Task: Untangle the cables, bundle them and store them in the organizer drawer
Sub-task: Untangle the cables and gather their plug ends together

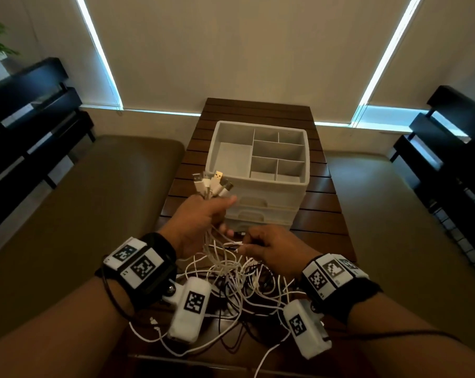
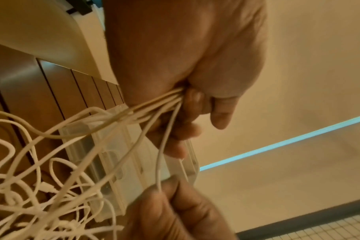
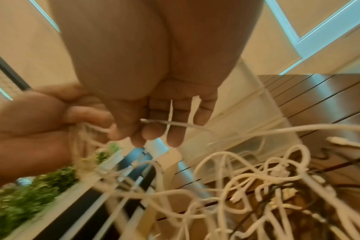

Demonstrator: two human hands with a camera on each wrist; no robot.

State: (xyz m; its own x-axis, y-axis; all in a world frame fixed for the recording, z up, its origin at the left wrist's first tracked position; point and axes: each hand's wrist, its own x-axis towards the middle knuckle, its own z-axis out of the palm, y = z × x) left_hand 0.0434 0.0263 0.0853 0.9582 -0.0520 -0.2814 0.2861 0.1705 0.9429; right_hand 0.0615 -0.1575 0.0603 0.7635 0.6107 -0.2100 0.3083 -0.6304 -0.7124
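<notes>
Gripping a bunch of white USB cables (image 1: 214, 184) in my left hand (image 1: 200, 219), I hold their plug ends fanned upward, in front of the grey organizer (image 1: 258, 162); the fist is closed round the cords just below the plugs, as the left wrist view confirms. My right hand (image 1: 269, 245) sits just beside it, slightly nearer me, thumb and fingers pinching a single white cable (image 2: 164, 146) that runs up into the left fist. Below both hands the remaining cords hang into a loose tangle (image 1: 239, 290) of white and a few dark leads lying on the slatted wooden surface (image 1: 323, 203). The organizer stands on that surface beyond the hands, its divided top tray holding nothing; the drawers (image 1: 258, 211) beneath appear pushed in. No cable lies in any compartment.
</notes>
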